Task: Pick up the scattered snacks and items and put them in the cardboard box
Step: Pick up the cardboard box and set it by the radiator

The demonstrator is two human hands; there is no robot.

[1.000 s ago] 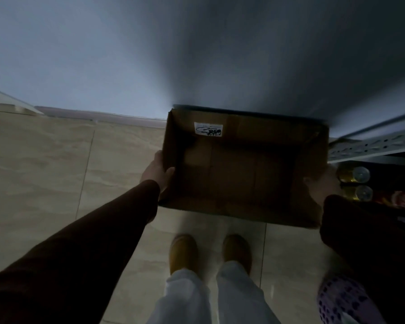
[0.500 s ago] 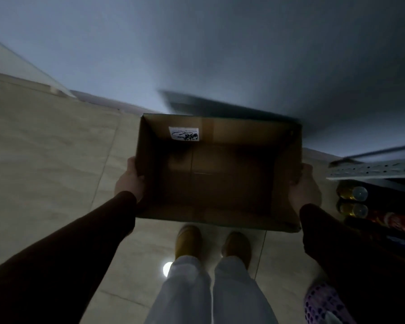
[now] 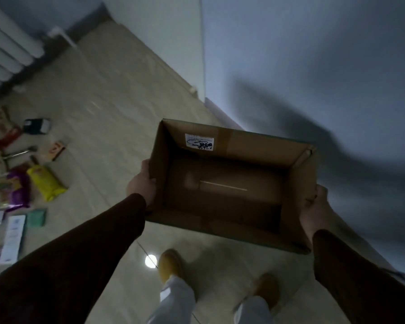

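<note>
A person holds an open brown cardboard box (image 3: 229,190) up in the air with both hands. The left hand (image 3: 142,185) grips the left wall of the box, with the thumb on the top edge. The right hand (image 3: 316,206) grips the right wall, fingers curled around its near corner. Both arms wear dark brown sleeves (image 3: 80,258). The box sits right between the two hands, above the pale tiled floor (image 3: 117,118). The box has nothing in it. A white paper label with black scribbles (image 3: 199,141) is stuck on the inside of its far wall.

The snacks lie on the floor far off to the left, well apart from the box and the hands. There is a yellow plastic snack bag (image 3: 46,182), and just beside it a purple snack bag (image 3: 17,189). Near them lie a small green flat packet (image 3: 36,217), a long white flat box (image 3: 12,238), a small brown card packet (image 3: 54,149) and a dark little tub with a white end (image 3: 36,125). The picture is blurry there, so more is hard to tell.

Below the box are two tan shoes (image 3: 171,265) and light grey trouser legs (image 3: 173,302). A grey wall (image 3: 313,54) stands behind the box.
</note>
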